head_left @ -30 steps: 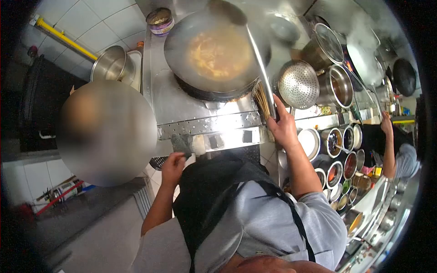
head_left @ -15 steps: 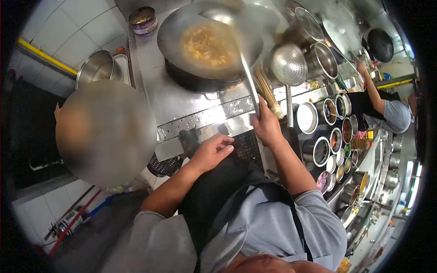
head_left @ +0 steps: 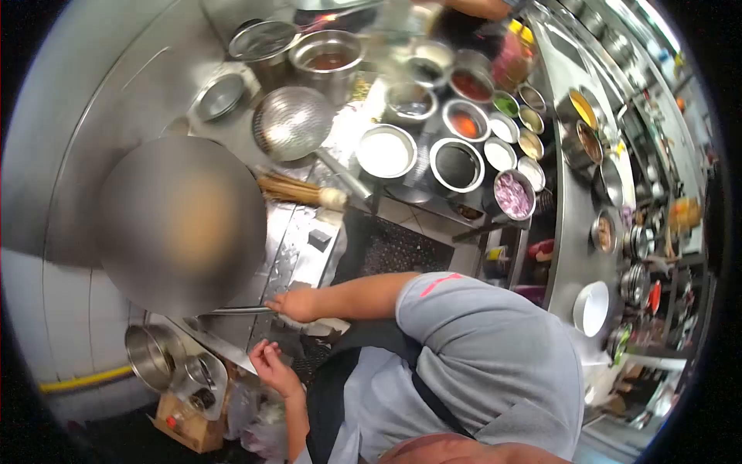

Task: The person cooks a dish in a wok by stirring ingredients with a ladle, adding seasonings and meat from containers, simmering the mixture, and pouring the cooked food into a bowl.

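My right hand (head_left: 297,304) is closed round the end of a ladle's metal handle (head_left: 238,311), over the stove's front edge. The rest of the ladle disappears behind a large blurred round patch at the left of the view, and no wok can be made out there. Lower down, my left hand (head_left: 276,369) is raised with its fingers loosely bent and apart, holding nothing. Beyond my right hand lies a bamboo wok brush (head_left: 301,190) on the steel stove top. A perforated skimmer (head_left: 292,124) rests farther back, its handle pointing toward the front edge.
Metal pots (head_left: 328,60) stand at the back. Several seasoning containers sit to the right, including a white-filled one (head_left: 386,151) and chopped purple onion (head_left: 515,194). Another person's arm (head_left: 479,6) shows at the top. A steel pot (head_left: 151,356) and cardboard box (head_left: 202,421) are lower left.
My view has swung rightward, bringing the seasoning containers nearer the middle. The wok with food is now out of sight. My right hand keeps hold of the ladle; my left stays empty.
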The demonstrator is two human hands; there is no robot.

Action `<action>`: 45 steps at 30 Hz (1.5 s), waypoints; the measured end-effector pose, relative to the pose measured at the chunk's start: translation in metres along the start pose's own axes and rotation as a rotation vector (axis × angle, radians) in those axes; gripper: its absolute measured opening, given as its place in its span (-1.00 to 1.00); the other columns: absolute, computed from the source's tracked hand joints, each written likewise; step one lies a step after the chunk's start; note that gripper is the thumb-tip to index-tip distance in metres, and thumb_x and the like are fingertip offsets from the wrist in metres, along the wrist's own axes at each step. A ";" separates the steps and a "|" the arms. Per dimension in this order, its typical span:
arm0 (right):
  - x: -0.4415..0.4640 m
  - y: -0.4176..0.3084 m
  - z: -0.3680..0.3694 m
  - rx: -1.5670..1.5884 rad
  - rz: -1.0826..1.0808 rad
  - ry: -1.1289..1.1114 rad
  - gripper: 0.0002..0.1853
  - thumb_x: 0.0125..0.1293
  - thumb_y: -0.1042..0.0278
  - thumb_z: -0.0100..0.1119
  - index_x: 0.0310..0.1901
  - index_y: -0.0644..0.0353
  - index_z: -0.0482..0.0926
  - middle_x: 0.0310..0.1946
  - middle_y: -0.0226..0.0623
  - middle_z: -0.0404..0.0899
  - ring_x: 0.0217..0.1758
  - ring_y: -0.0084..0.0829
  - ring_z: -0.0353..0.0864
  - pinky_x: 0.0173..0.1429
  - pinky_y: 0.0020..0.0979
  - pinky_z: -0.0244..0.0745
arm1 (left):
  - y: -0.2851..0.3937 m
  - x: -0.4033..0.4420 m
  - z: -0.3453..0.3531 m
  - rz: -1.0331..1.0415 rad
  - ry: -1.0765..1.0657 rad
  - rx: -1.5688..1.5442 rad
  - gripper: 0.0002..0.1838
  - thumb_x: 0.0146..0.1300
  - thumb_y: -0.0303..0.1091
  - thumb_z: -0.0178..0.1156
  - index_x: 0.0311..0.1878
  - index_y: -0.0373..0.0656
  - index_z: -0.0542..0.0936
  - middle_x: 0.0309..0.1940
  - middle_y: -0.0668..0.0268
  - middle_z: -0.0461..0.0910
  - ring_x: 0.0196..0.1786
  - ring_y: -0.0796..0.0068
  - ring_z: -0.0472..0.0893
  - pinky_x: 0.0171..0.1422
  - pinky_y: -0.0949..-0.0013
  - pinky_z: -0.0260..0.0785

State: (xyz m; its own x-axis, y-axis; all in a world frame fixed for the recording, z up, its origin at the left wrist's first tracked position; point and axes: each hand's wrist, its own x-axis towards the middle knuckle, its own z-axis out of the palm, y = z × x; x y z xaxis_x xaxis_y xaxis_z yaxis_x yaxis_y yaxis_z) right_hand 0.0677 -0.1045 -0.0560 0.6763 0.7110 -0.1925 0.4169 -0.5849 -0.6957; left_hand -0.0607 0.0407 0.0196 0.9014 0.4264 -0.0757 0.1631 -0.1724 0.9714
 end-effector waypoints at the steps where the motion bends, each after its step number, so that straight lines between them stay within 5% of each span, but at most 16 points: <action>1: 0.000 0.002 0.002 0.016 0.012 0.029 -0.36 0.24 0.44 0.00 0.42 0.12 0.29 0.01 -0.09 0.54 0.00 0.01 0.62 0.04 -0.09 0.53 | 0.004 0.002 0.011 0.023 -0.036 0.034 -0.84 0.47 -0.41 0.03 0.03 -0.23 0.48 -0.03 0.28 0.51 -0.13 0.52 0.54 -0.05 0.45 0.41; 4: -0.029 0.024 -0.016 -0.085 -0.340 0.086 -0.49 0.22 0.36 0.04 0.25 0.18 0.46 0.01 -0.08 0.55 -0.01 0.03 0.62 0.03 -0.05 0.52 | 0.028 0.002 0.047 0.130 -0.196 0.075 -0.81 0.46 -0.43 0.03 0.06 -0.26 0.44 0.03 0.25 0.48 -0.08 0.49 0.53 0.00 0.43 0.41; 9: -0.250 0.091 -0.149 0.177 0.175 0.471 -0.56 0.15 0.32 0.06 0.09 0.18 0.59 0.00 0.02 0.62 0.03 0.00 0.62 0.12 -0.07 0.51 | 0.039 -0.001 0.145 0.202 -0.752 -0.093 -0.80 0.42 -0.46 0.08 0.05 -0.28 0.46 0.00 0.20 0.50 -0.10 0.44 0.56 0.06 0.42 0.43; 12: -0.439 0.120 -0.205 0.393 0.728 0.967 -0.65 0.18 0.33 0.09 -0.01 0.18 0.64 -0.07 0.05 0.63 0.05 -0.12 0.61 0.13 -0.15 0.50 | 0.080 -0.040 0.231 0.140 -1.138 -0.063 -0.82 0.40 -0.47 0.11 0.00 -0.30 0.49 -0.08 0.21 0.54 -0.13 0.45 0.59 0.08 0.40 0.43; 13: -0.504 0.159 -0.183 -0.144 0.859 1.049 -0.66 0.21 0.35 0.12 0.00 0.26 0.61 -0.08 0.05 0.61 0.00 -0.08 0.59 0.10 -0.15 0.48 | 0.090 -0.051 0.258 0.148 -1.186 -0.057 -0.82 0.40 -0.47 0.11 0.00 -0.30 0.49 -0.08 0.21 0.54 -0.13 0.45 0.59 0.08 0.40 0.43; 14: -0.575 0.203 -0.169 0.156 1.088 1.322 -0.69 0.21 0.39 0.16 -0.01 0.30 0.59 -0.05 0.02 0.58 -0.02 -0.04 0.56 0.08 -0.16 0.46 | 0.097 -0.060 0.281 0.157 -1.253 -0.036 -0.83 0.40 -0.47 0.11 -0.01 -0.31 0.50 -0.11 0.22 0.55 -0.13 0.45 0.59 0.08 0.40 0.43; 16: -0.695 0.172 -0.153 -0.206 1.318 2.147 -0.74 0.20 0.42 0.16 -0.09 0.32 0.56 -0.05 0.05 0.59 -0.03 0.01 0.57 0.05 -0.15 0.46 | 0.115 -0.077 0.327 0.165 -1.332 0.018 -0.83 0.38 -0.48 0.11 -0.02 -0.32 0.51 -0.15 0.24 0.57 -0.11 0.47 0.59 0.08 0.41 0.42; 19: -0.833 0.205 -0.090 -0.233 2.118 2.467 -0.64 0.22 0.32 0.19 -0.04 0.44 0.53 -0.08 0.06 0.59 -0.05 -0.03 0.58 0.14 -0.14 0.46 | 0.151 -0.105 0.376 0.159 -1.384 0.080 -0.85 0.34 -0.50 0.14 -0.07 -0.31 0.55 -0.16 0.22 0.59 -0.11 0.46 0.60 0.06 0.42 0.43; 21: -0.866 0.234 -0.023 0.589 1.437 2.637 -0.59 0.26 0.27 0.22 0.04 0.38 0.51 -0.02 0.00 0.57 0.01 -0.07 0.57 0.15 -0.12 0.49 | 0.170 -0.114 0.408 0.616 -1.435 0.181 -0.86 0.27 -0.50 0.19 -0.13 -0.29 0.59 -0.19 0.19 0.61 -0.12 0.42 0.61 0.01 0.41 0.45; 24: -0.901 0.286 0.045 1.200 0.607 2.509 -0.51 0.31 0.19 0.27 0.16 0.30 0.47 0.08 -0.09 0.54 0.09 -0.13 0.56 0.16 -0.09 0.53 | 0.196 -0.122 0.423 0.694 -1.443 0.317 -0.78 0.25 -0.31 0.28 -0.08 -0.18 0.63 -0.15 0.18 0.62 -0.11 0.19 0.64 -0.03 0.29 0.51; 27: -0.879 0.262 0.021 0.877 1.095 2.712 -0.65 0.33 0.22 0.13 0.00 0.31 0.58 -0.16 -0.16 0.62 -0.19 -0.28 0.66 -0.27 -0.39 0.62 | 0.199 -0.110 0.419 0.764 -1.460 0.313 -0.75 0.29 -0.25 0.25 -0.07 -0.18 0.61 -0.18 0.18 0.60 -0.12 0.17 0.64 -0.03 0.25 0.50; 30: -0.820 0.186 -0.042 0.458 1.508 2.425 -0.73 0.22 0.31 0.10 -0.12 0.29 0.57 -0.32 -0.29 0.55 -0.34 -0.39 0.51 -0.30 -0.34 0.45 | 0.195 -0.098 0.410 0.648 -1.355 0.271 -0.77 0.30 -0.26 0.24 -0.08 -0.18 0.61 -0.19 0.18 0.59 -0.17 0.21 0.64 -0.07 0.26 0.49; 35: -0.747 0.171 -0.129 0.321 0.935 1.736 -0.65 0.13 0.39 0.08 -0.03 0.28 0.54 -0.40 -0.43 0.47 -0.36 -0.52 0.43 -0.24 -0.44 0.38 | 0.185 -0.078 0.387 0.466 -1.247 0.161 -0.78 0.32 -0.26 0.24 -0.09 -0.20 0.62 -0.22 0.22 0.59 -0.22 0.33 0.60 -0.10 0.35 0.44; 37: -0.643 0.134 -0.215 0.782 0.705 1.559 -0.57 0.07 0.39 0.11 0.01 0.36 0.56 -0.19 -0.30 0.61 -0.18 -0.47 0.56 -0.10 -0.45 0.45 | 0.182 -0.071 0.380 0.454 -1.237 0.099 -0.77 0.32 -0.26 0.25 -0.06 -0.20 0.61 -0.21 0.24 0.59 -0.19 0.37 0.59 -0.08 0.39 0.43; 41: -0.471 0.123 -0.273 0.773 0.595 1.037 -0.66 0.08 0.43 0.13 -0.09 0.37 0.61 -0.28 -0.27 0.64 -0.19 -0.50 0.58 -0.06 -0.44 0.47 | 0.176 -0.050 0.348 0.257 -1.210 -0.131 -0.71 0.38 -0.25 0.21 0.05 -0.23 0.54 -0.18 0.26 0.60 -0.12 0.45 0.59 0.02 0.41 0.42; 45: -0.331 0.121 -0.247 0.564 0.530 0.849 -0.76 0.19 0.41 0.16 -0.13 0.33 0.58 -0.32 -0.20 0.63 -0.25 -0.43 0.61 -0.12 -0.37 0.51 | 0.133 0.003 0.290 0.047 -0.720 0.070 -0.77 0.41 -0.31 0.14 -0.02 -0.27 0.55 -0.27 0.35 0.55 -0.20 0.62 0.49 -0.07 0.42 0.42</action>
State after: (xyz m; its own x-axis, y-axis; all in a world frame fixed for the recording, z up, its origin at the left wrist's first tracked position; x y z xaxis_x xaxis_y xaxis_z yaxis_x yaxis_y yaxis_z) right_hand 0.0444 -0.5075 0.0944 0.9661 -0.1902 -0.1743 -0.2291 -0.3218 -0.9187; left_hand 0.0802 -0.2387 0.0834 0.9448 -0.2693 -0.1867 0.1209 -0.2429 0.9625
